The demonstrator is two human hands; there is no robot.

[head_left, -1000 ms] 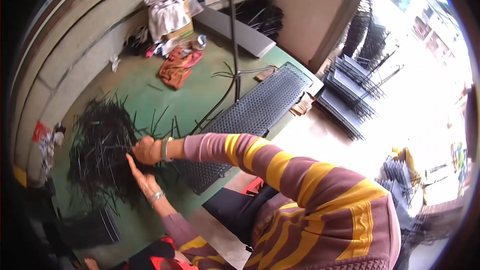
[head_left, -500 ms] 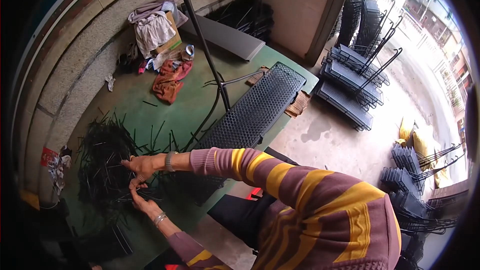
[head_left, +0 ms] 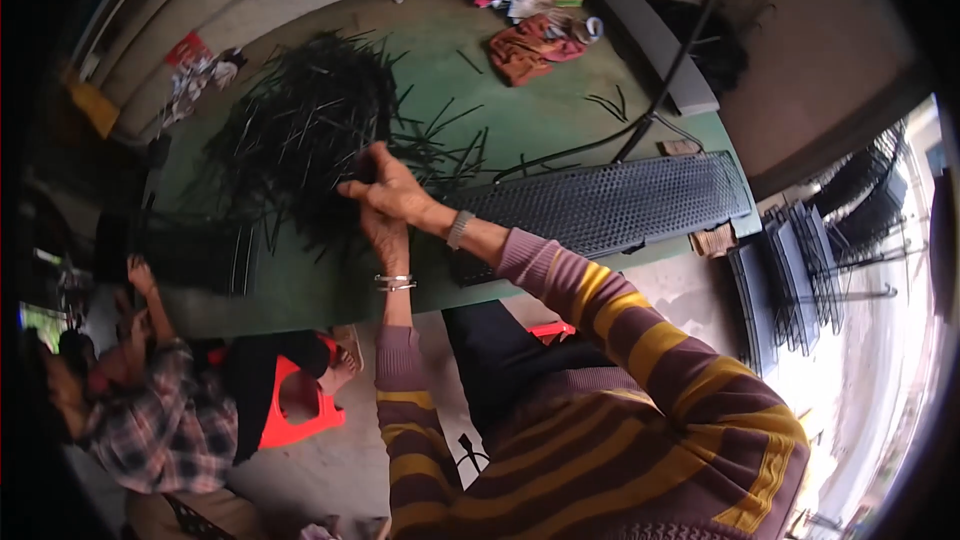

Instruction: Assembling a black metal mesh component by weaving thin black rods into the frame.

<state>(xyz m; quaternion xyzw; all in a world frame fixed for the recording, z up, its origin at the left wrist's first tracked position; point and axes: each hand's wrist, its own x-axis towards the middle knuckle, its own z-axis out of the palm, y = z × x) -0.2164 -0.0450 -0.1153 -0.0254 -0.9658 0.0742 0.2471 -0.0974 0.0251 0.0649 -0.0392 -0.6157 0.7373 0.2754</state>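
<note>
A large heap of thin black strips (head_left: 300, 125) lies on the green table, with loose strips spreading to its right. My right hand (head_left: 400, 192) is at the heap's near right edge, its fingers curled. Anything in them is lost against the dark strips. Just below and against it is my left hand (head_left: 383, 230), its fingers mostly hidden behind the right hand and blurred. To the right of both hands, a long black mesh panel (head_left: 610, 200) lies along the table's near side.
A dark bent rod (head_left: 690, 35) rises from the table (head_left: 440, 60). Orange cloth (head_left: 535, 48) and a grey board (head_left: 655, 45) lie toward the back. At lower left, a person in a plaid shirt (head_left: 165, 420) sits by a red stool (head_left: 290, 405). Black mesh racks (head_left: 790, 275) stand at right.
The view has swung left, bringing the seated person into sight. My hands have come closer together, the right now overlapping the left, beside the heap's near right edge.
</note>
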